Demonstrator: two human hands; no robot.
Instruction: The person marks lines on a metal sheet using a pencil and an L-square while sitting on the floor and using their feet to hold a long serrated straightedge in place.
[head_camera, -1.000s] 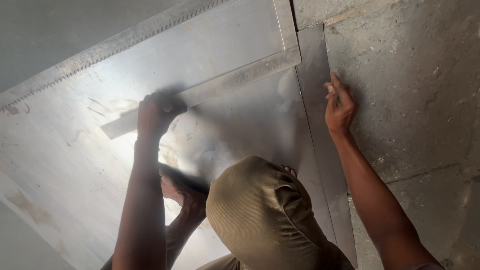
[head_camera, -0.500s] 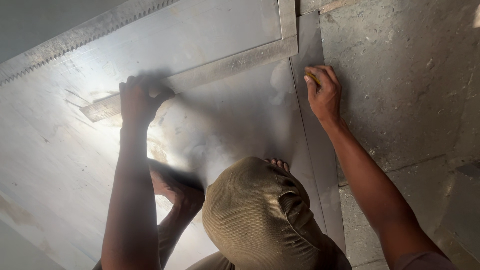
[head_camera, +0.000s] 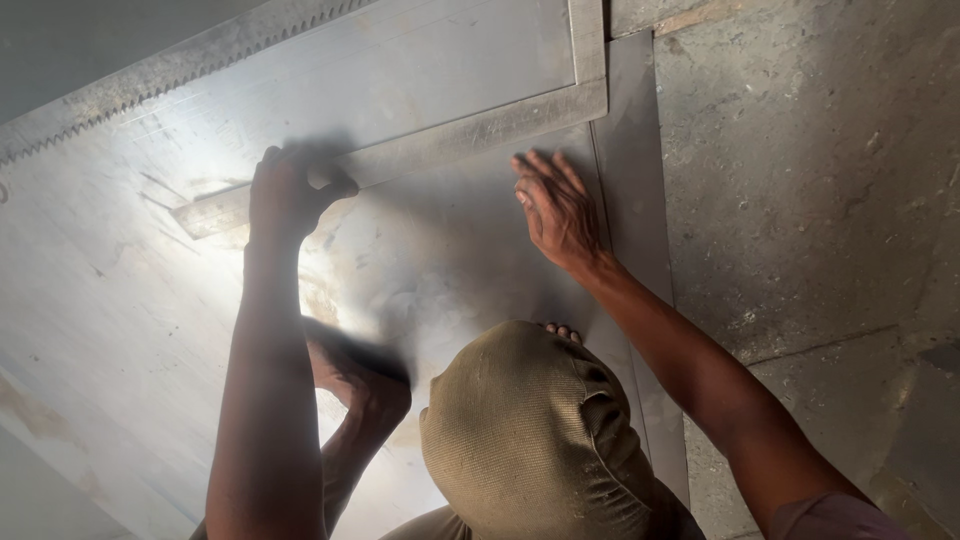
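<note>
Now left hand (head_camera: 288, 195) clamped on flat grey metal square's blade (head_camera: 400, 155); long axis runs rightward from grip toward right hand (head_camera: 556, 208), spread flat on shiny steel sheet (head_camera: 130, 300).

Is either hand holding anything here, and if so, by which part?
The left hand grips the metal square near the free end of its long arm. The right hand holds nothing; it lies flat, fingers spread, on the metal sheet.
</note>
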